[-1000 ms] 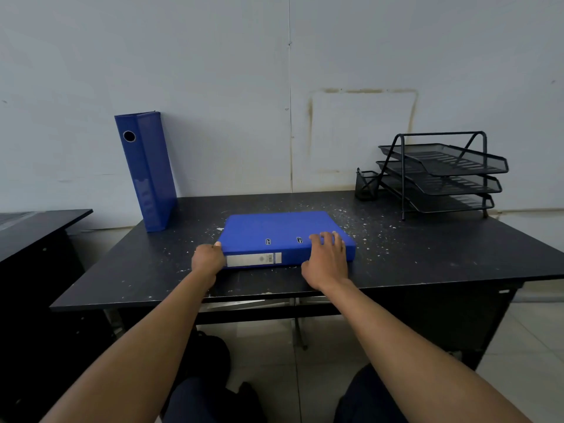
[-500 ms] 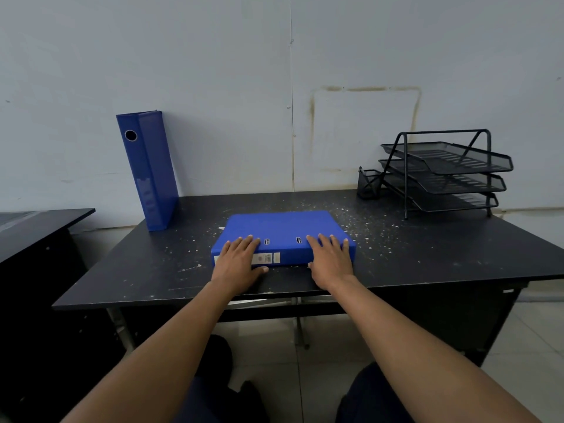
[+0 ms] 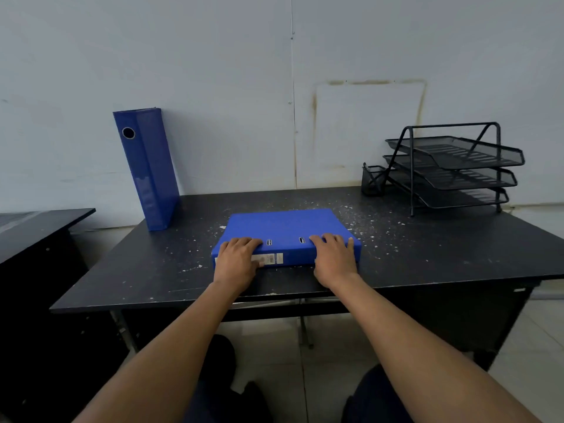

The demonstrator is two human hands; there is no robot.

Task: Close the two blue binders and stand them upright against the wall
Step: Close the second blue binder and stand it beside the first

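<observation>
One closed blue binder (image 3: 147,170) stands upright at the table's back left, leaning slightly against the wall (image 3: 232,96), spine hole facing me. The second blue binder (image 3: 287,224) lies flat and closed in the middle of the black table (image 3: 433,257), its labelled spine towards me. My left hand (image 3: 238,261) grips the spine's left end, fingers curled over the top cover and thumb on the label. At the spine's right end my right hand (image 3: 334,257) holds on, fingers spread on the cover.
A black three-tier mesh tray rack (image 3: 451,166) stands at the back right with a mesh pen cup (image 3: 372,180) beside it. A second dark desk (image 3: 36,227) sits to the left. White specks cover the tabletop.
My left hand moved from the binder's left corner onto the spine, and its spread fingers have now curled over the top edge. The right hand and the binder stayed put.
</observation>
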